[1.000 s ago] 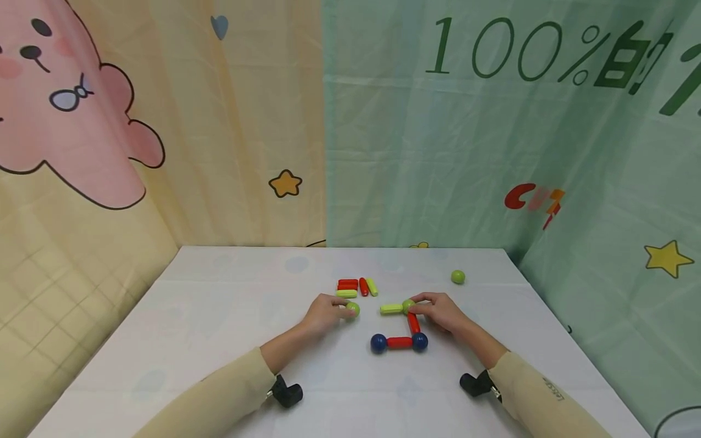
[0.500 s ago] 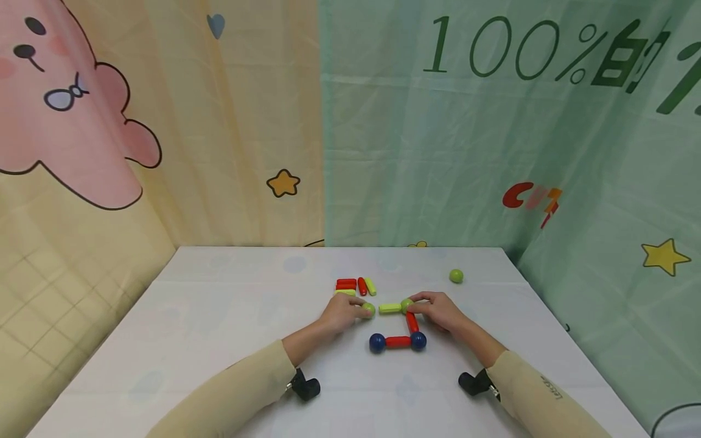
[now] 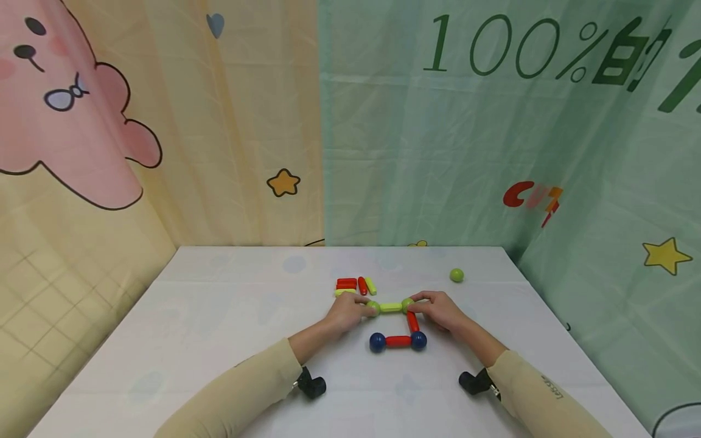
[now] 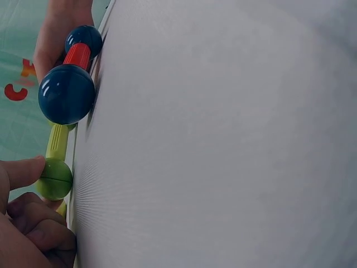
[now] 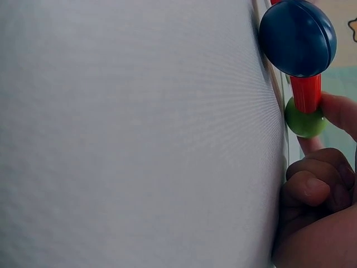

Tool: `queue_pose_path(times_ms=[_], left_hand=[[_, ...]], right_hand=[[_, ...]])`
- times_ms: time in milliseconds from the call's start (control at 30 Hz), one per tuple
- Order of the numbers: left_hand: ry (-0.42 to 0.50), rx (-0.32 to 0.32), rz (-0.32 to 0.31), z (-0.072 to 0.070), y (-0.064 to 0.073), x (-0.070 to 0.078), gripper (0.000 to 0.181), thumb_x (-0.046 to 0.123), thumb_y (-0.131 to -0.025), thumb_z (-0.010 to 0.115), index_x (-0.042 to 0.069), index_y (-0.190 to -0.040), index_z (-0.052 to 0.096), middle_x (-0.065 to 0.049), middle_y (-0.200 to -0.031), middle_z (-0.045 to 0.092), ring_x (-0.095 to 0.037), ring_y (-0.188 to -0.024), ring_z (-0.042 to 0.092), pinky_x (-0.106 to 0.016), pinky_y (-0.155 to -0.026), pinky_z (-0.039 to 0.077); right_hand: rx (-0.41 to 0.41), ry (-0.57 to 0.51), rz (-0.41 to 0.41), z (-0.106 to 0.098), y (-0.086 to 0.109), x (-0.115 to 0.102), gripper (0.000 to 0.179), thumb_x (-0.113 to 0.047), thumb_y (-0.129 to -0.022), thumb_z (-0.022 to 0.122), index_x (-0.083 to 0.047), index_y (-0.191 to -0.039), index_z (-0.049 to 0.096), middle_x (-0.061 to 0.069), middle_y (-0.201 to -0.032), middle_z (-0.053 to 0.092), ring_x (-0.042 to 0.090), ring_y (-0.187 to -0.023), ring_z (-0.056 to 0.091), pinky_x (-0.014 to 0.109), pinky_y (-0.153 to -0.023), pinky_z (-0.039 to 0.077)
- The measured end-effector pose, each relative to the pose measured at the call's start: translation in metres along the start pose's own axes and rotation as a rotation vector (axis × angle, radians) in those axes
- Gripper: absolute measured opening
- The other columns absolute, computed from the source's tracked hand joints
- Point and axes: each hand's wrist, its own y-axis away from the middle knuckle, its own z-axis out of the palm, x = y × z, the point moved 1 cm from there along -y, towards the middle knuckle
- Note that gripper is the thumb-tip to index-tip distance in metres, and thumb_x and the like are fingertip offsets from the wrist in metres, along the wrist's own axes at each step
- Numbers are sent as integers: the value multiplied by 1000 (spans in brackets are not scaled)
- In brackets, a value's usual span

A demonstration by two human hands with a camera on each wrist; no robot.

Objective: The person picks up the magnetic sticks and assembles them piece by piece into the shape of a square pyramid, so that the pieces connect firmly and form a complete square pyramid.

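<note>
A white table (image 3: pixel 219 340) with faint pale spots fills the corner, its far edge close to a yellow curtain (image 3: pixel 246 109) on the left and a green curtain (image 3: pixel 416 152) on the right. A big pink bear (image 3: pixel 71 140) is printed on the yellow side. Across the green one I can read "100%" (image 3: pixel 515 48) in dark green, with a character after it; the red and orange lettering (image 3: pixel 532 196) lower down I can't make out, nor the small print (image 3: pixel 552 387) on the right sleeve (image 3: pixel 537 401). The person's hands are apart, one at each end of a short lime stick (image 3: pixel 390 308): the left hand (image 3: pixel 346 314) pinches one green ball (image 3: pixel 375 306) against its left end, the right hand (image 3: pixel 442 311) pinches a second green ball (image 3: pixel 406 304) at the other. From that second ball a red stick (image 3: pixel 413 322) runs nearer the person to a blue ball (image 3: pixel 418 340), then another red stick (image 3: pixel 398 342) leads left to a second blue ball (image 3: pixel 378 342). Loose red and lime sticks (image 3: pixel 355 285) lie just beyond the left hand; a spare green ball (image 3: pixel 457 275) sits beyond the right.
</note>
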Motion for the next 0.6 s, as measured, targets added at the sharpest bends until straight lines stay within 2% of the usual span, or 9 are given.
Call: queue_pose_path(times_ms=[200,300,467,600], left_hand=[[-4,7,11,0,4,3,40,27,-88,78,5,-120,73,-6,-117,68,-18,-94,55,-29,-76,47],[5,16,8,1,5,4,41,30,-88,76,7,-121,72,-5,-113,68,-20,-92,56,-31,-75,46],[5,76,36,2,0,6,35,31,-92,70,9,-119,72,-3,-108,68,-19,-92,57,-32,-77,48],[-55,137,80,2,-8,10,30,28,-94,68,9,-117,73,-3,-109,71,-18,-92,58,-30,-76,49]], right_hand=[[19,12,14,1,0,0,37,-36,-87,75,-15,-117,74,-4,-55,33,15,-47,31,26,-48,25],[23,21,13,2,1,0,36,-36,-88,74,-15,-117,74,-4,-57,32,15,-49,31,26,-49,25],[22,21,9,3,3,-1,36,-37,-89,73,-16,-117,73,-4,-55,32,15,-46,30,26,-47,25],[14,8,4,2,3,-1,36,-37,-89,74,-15,-118,73,-4,-54,33,15,-44,29,25,-45,25]])
